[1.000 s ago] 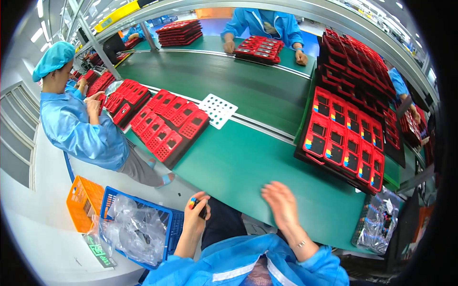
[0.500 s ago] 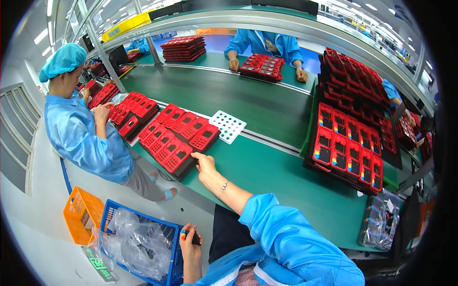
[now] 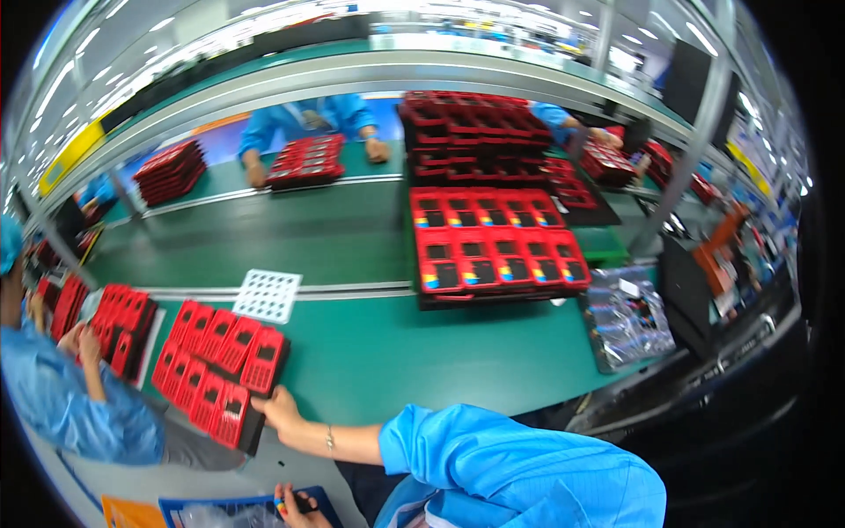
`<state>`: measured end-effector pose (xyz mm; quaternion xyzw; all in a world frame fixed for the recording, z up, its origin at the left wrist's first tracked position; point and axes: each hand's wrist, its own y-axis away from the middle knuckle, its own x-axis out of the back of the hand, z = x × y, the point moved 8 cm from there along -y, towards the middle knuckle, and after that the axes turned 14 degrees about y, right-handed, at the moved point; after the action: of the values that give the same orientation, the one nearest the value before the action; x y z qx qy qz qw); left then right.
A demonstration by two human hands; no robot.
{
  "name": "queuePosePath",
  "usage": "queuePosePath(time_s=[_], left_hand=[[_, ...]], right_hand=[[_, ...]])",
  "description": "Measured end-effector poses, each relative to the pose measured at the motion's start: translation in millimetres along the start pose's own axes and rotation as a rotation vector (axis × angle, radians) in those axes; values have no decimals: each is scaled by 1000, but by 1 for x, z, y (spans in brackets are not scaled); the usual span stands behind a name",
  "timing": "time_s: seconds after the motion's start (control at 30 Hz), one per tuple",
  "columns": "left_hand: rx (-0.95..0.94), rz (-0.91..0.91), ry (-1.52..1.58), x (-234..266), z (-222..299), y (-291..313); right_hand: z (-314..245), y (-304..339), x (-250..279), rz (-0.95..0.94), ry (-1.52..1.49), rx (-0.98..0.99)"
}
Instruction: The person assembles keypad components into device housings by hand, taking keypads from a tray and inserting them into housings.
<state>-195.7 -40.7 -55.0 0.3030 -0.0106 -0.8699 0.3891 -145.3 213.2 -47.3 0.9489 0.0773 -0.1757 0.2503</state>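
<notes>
My left hand [image 3: 295, 517] is low at the bottom edge, closed round a small black block [image 3: 305, 503] with a multicoloured end. My right hand [image 3: 280, 412] is stretched out to the left, its fingers curled at the near right corner of a dark tray [image 3: 253, 429]. That tray carries two rows of red handheld housings [image 3: 205, 400] with keypad holes and dark windows. My fingertips are partly hidden there. Just behind the tray lies a white sheet with rows of holes [image 3: 268, 296].
A tray of red housings with coloured corners [image 3: 497, 238] sits before a tall red tray stack [image 3: 475, 132]. A clear bag of parts [image 3: 627, 321] lies at right. A blue crate [image 3: 198, 510] and an orange crate [image 3: 123, 512] stand below left. Co-workers sit opposite and at left.
The view has swung to the right, so the benches and trays appear further left. My right hand stays at the tray's corner, and my left hand still holds the black block.
</notes>
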Motion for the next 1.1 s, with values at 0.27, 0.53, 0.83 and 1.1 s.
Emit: queuePosePath(time_s=[0.27,0.53,0.83,1.1], left_hand=[[80,-61,261,-29,-24,-51],[466,-401,77,-120,-57,53],[954,-737,-258,-232,-129,174],[907,-899,-73,-301,-103,181]], right_hand=[[-61,123,170,20,-196,-113],[-94,244,388,256,-120,-133],[-136,320,565,492,-100,252],[-230,378,529,1221,1266,651]])
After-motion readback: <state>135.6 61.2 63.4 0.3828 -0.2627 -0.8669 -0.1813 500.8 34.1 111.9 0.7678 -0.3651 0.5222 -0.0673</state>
